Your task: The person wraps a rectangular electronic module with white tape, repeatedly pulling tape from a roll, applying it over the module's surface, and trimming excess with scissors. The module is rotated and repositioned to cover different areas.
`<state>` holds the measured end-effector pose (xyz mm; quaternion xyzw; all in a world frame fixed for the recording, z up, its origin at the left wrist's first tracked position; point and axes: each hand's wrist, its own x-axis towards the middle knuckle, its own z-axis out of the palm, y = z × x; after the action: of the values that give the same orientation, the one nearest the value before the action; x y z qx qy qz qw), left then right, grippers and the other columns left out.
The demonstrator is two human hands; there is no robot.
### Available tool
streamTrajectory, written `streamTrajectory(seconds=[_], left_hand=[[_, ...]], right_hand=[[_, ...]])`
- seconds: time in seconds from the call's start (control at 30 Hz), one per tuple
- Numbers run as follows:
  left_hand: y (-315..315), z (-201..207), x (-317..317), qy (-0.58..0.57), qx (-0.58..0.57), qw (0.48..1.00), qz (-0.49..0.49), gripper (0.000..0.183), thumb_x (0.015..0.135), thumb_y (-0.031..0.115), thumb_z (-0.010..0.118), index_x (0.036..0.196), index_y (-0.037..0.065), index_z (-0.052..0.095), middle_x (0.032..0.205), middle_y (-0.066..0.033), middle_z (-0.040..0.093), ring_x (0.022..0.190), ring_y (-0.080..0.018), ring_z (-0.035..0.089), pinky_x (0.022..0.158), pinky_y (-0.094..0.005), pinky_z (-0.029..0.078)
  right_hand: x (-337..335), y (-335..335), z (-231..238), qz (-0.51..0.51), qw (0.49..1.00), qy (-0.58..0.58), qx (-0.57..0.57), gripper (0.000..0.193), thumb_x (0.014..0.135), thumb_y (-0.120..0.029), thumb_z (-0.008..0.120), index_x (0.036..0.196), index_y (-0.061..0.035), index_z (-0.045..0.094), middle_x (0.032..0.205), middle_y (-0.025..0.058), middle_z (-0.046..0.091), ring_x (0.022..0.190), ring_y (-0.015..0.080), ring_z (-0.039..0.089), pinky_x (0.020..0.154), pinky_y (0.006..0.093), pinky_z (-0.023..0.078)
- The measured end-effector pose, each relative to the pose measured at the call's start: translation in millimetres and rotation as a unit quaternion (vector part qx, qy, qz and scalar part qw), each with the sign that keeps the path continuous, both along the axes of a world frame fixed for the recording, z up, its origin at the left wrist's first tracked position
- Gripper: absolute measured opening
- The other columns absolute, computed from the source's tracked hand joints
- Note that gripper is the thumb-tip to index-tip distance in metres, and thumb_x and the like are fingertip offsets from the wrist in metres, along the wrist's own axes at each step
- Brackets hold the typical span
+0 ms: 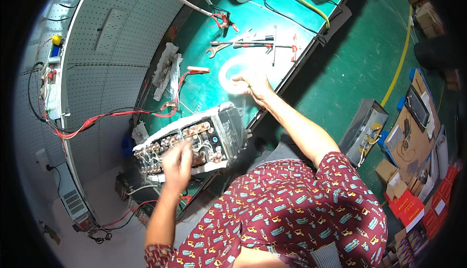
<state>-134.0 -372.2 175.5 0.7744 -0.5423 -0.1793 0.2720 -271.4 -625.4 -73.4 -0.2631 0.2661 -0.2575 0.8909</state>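
1. Head view: our left hand is over the open battery pack, fingers curled and blurred; we cannot tell whether they pinch anything or touch the copper-coloured terminals.
2. Farther from us and rightward, our right hand grips the near edge of what looks like a white tape roll, thumb and fingers closed on it; glare hides the exact contact.
3. We have the pack directly below the left hand, the nearer one; from the right hand it lies leftward and toward us. Its long axis runs left to right, the right end slightly farther away.
4. Beyond our right hand we see an open-end wrench; left of that hand, a red-handled clamp.
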Motion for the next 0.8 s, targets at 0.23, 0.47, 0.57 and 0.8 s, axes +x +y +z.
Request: streamTrajectory(seconds=[0.23, 0.47, 0.57, 0.8], left_hand=[[-150, -115, 68, 0.201, 0.464, 0.857, -0.101, 0.047, 0.098, 0.018, 0.050, 0.137, -0.004, 0.062, 0.126, -0.0153, 0.071, 0.112, -0.0238, 0.066, 0.105, -0.0342, 0.048], [-147, -125, 75, 0.378, 0.510, 0.770, -0.061, 0.051, 0.095, 0.019, 0.050, 0.140, -0.001, 0.063, 0.138, -0.0123, 0.066, 0.121, -0.0202, 0.062, 0.108, -0.0301, 0.046], [-142, -132, 81, 0.349, 0.479, 0.799, -0.100, 0.049, 0.094, 0.022, 0.050, 0.133, -0.002, 0.067, 0.137, -0.0143, 0.067, 0.123, -0.0213, 0.062, 0.110, -0.0302, 0.044], [-114, -129, 97, 0.331, 0.369, 0.869, 0.004, 0.026, 0.088, 0.011, 0.059, 0.099, -0.003, 0.077, 0.090, -0.0065, 0.075, 0.083, -0.0128, 0.065, 0.080, -0.0307, 0.052]], right_hand=[[42, 2, -4, 0.010, 0.997, -0.011, 0.071, 0.038, 0.105, -0.038, 0.060, 0.119, -0.0022, 0.059, 0.109, 0.0155, 0.075, 0.088, 0.0184, 0.075, 0.055, 0.0197, 0.054], [95, 2, -18, 0.093, 0.989, -0.010, 0.111, 0.033, 0.108, -0.033, 0.056, 0.118, -0.0017, 0.057, 0.105, 0.0159, 0.074, 0.089, 0.0198, 0.074, 0.061, 0.0255, 0.052], [132, 24, -30, 0.109, 0.982, -0.059, 0.142, 0.039, 0.106, -0.038, 0.059, 0.124, -0.0027, 0.058, 0.105, 0.0124, 0.074, 0.088, 0.0178, 0.073, 0.057, 0.0238, 0.048], [160, 64, -26, 0.141, 0.978, -0.025, 0.154, 0.032, 0.108, -0.039, 0.056, 0.120, -0.0088, 0.055, 0.103, 0.0083, 0.073, 0.090, 0.0168, 0.071, 0.065, 0.0277, 0.055]])
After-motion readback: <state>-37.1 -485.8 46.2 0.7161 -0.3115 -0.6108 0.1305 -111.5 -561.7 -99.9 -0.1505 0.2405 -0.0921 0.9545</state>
